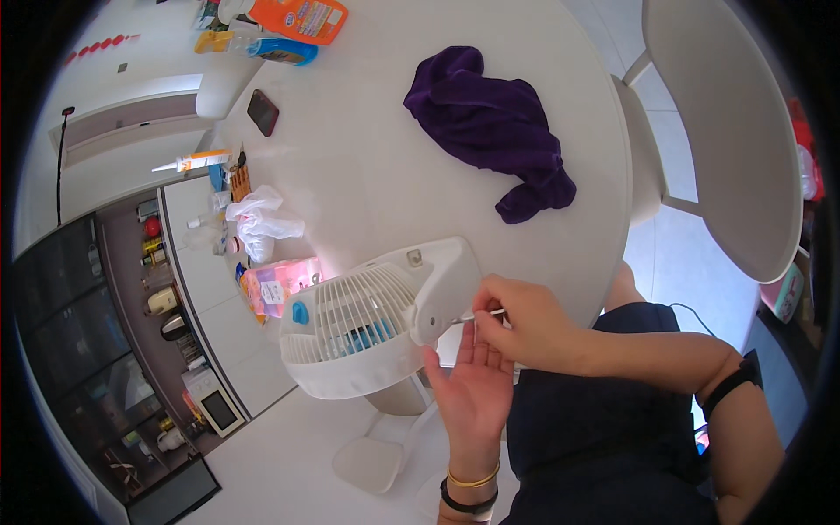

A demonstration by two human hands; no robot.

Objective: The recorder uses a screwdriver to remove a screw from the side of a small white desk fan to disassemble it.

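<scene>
A small white desk fan (367, 319) lies tilted at the near edge of the round white table (367, 166). The left hand (472, 385) is open, palm up, fingertips touching the fan's housing. The right hand (525, 319) pinches a thin cotton swab (479, 313) against the housing; a purple towel (494, 127) lies well apart.

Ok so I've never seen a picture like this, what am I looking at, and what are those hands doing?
This is one view from a fisheye camera worn on a person's head, looking down, so straight edges curve. No machine: two bare hands. The left hand lies open, palm up, beside a small white fan at the edge of a round white table. The right hand pinches a thin stick against the fan's housing. Also on the table: a purple cloth, a dark phone and an orange bottle.
</scene>
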